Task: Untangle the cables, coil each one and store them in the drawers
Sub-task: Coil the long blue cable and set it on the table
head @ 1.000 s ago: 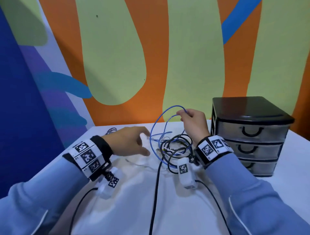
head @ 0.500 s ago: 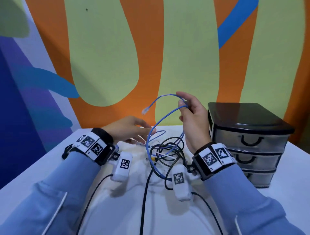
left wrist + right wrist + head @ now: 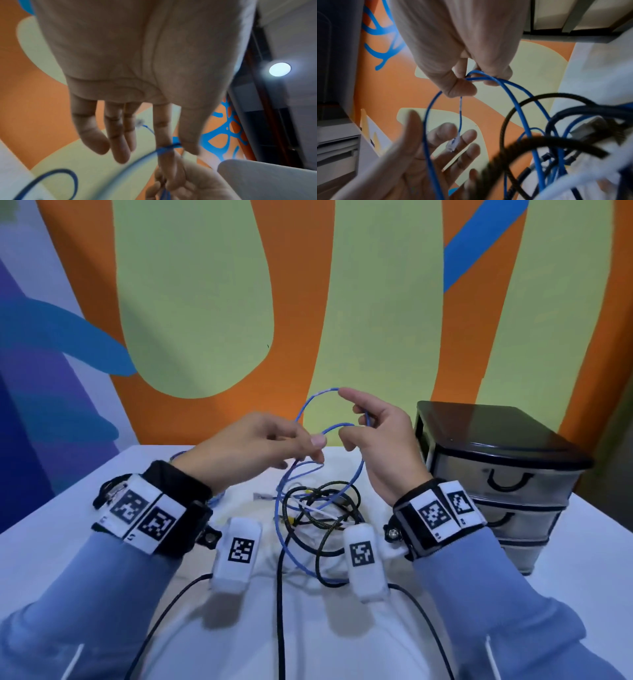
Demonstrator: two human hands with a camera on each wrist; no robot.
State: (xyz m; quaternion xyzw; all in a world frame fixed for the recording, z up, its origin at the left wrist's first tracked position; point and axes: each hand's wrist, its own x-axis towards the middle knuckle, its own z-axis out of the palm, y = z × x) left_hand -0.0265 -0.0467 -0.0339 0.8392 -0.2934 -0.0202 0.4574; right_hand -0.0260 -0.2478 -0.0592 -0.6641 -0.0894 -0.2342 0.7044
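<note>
Left hand [image 3: 253, 446] risen, open beside blue cable [image 3: 310, 407], right hand [image 3: 380, 440] pinching its loop

From my head view, the blue cable [image 3: 289, 546] drops into the tangle [image 3: 318, 508] and I lose its path under the black cables [image 3: 322, 546]; which strand crosses over which I cannot tell. My left hand [image 3: 253, 445] hides the cable's clear plug there. The right wrist camera pod [image 3: 364, 563] covers the near edge of the tangle. In the left wrist view the palm [image 3: 137, 54] fills most of the frame and the lower cable loop [image 3: 51, 180] is blurred and cut by the bottom edge. In the right wrist view the braided black cable [image 3: 539, 146] is smeared; the connector [image 3: 589, 129] behind it is unidentifiable. The lowest drawer [image 3: 517, 553] of the drawer unit [image 3: 496, 433] sits partly behind my right sleeve [image 3: 479, 594].
</note>
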